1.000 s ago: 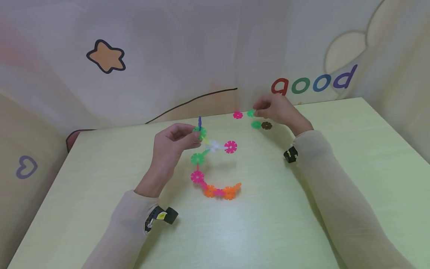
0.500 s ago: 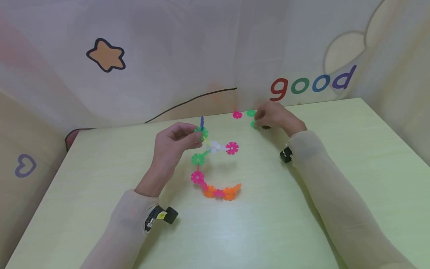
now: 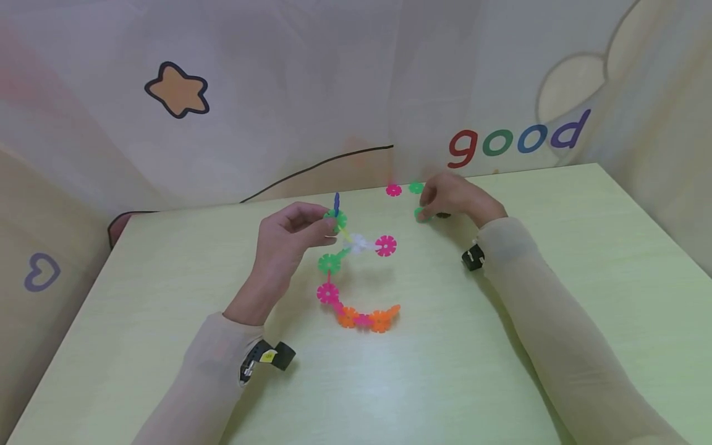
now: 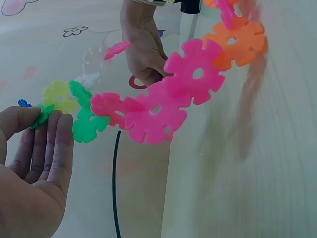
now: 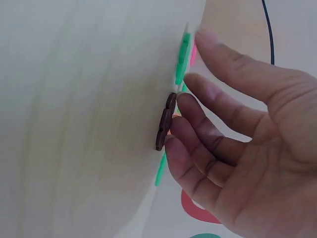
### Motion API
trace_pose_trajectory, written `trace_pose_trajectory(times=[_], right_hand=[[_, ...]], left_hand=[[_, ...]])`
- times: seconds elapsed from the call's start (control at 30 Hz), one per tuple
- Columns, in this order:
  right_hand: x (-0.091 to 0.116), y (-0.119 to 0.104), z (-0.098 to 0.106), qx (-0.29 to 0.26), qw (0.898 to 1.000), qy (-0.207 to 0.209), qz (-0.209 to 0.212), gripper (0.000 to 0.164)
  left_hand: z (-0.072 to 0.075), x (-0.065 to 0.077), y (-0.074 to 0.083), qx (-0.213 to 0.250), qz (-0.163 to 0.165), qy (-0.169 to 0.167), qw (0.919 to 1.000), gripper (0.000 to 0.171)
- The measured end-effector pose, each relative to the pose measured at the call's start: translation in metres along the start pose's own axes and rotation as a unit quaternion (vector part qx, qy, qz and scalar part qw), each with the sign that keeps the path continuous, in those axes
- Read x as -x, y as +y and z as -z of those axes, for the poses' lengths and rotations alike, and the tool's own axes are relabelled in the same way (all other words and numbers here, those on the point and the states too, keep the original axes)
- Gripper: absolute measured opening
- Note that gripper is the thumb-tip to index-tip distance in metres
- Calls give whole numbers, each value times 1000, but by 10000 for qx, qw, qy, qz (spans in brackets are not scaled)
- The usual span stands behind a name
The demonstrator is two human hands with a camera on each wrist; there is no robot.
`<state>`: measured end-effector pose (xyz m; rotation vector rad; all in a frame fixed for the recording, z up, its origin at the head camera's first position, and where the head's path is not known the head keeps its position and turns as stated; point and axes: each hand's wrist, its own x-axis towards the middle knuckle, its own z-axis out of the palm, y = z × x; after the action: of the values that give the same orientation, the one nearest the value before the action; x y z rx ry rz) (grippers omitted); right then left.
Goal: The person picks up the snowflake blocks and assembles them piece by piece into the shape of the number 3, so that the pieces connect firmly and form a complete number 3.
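Note:
My left hand (image 3: 286,238) pinches a green snowflake disc (image 3: 337,220) between thumb and fingers. That disc ends a linked chain: a blue disc (image 3: 336,204) stands up from it, and a yellow disc (image 4: 58,96) joins it to a pale translucent piece (image 3: 358,244). A pink disc (image 3: 385,246) branches off there, while green, pink and orange discs (image 3: 381,321) curve toward the front. My right hand (image 3: 453,194), fingers bent and thumb apart, has its fingertips at a loose green disc (image 3: 419,214) low on the table. Beside its fingers lies a brown disc (image 5: 167,121), mostly hidden in the head view.
At the table's back edge lie a loose pink disc (image 3: 394,190) and another green disc (image 3: 416,187). A printed curtain (image 3: 311,93) rises behind the table (image 3: 478,371). Each wrist wears a black strap with a small block, the right one (image 3: 473,257) hanging below the sleeve.
My right hand has come down from above the loose discs to the table. The near green disc has slid a little toward me. My left hand and the chain have barely shifted.

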<state>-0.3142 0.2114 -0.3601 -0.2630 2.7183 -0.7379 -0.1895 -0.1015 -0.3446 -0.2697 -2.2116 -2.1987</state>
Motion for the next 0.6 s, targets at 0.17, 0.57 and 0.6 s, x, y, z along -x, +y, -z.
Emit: trace_pose_trajectory(times=[0.17, 0.57, 0.6], right_hand=[[0, 1, 0, 57, 9999, -137, -17, 34], [31, -49, 12, -2170, 9565, 917, 1723, 18], [36, -57, 13, -2380, 9461, 1016, 1949, 18]], left_hand=[[0, 0, 0, 2, 9, 8, 10000, 21], [-1, 1, 0, 45, -67, -70, 9999, 18], [-1, 1, -1, 68, -71, -83, 9999, 18]])
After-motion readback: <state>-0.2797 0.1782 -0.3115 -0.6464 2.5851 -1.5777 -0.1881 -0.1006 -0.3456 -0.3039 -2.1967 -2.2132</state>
